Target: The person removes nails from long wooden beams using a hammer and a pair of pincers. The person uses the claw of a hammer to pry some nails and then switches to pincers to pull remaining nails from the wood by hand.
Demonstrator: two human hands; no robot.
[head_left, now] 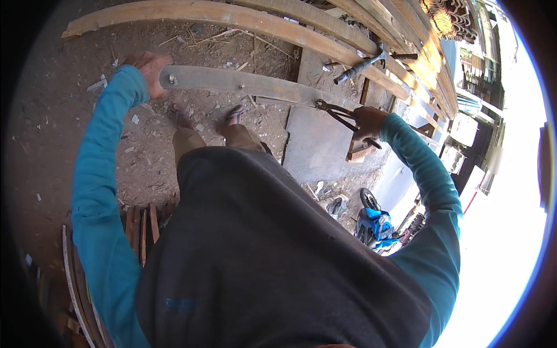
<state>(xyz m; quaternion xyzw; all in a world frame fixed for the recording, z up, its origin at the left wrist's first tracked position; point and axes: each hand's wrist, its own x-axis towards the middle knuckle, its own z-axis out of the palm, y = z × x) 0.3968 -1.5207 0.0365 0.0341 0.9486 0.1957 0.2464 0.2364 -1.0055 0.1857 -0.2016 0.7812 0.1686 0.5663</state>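
Observation:
A long weathered grey wooden plank (267, 85) runs across in front of me, with bits of metal, apparently nails, sticking out of its face. My left hand (149, 71) is closed around its left end. Farther right, my right hand (369, 122) grips the handles of a pair of rusty pincers (336, 111). Their jaws meet the plank's lower edge, apparently at a nail, though that spot is too small to make out. A hammer (371, 62) with a dark grip rests on the timber beams just beyond my right hand.
Long wooden beams (232, 17) lie beyond the plank. A grey sheet (316, 142) covers ground at the right, near a small wooden block (362, 152). Wood strips (145, 229) lie at lower left. A blue motorbike (376, 226) stands at right. Chips litter the dirt floor (151, 156).

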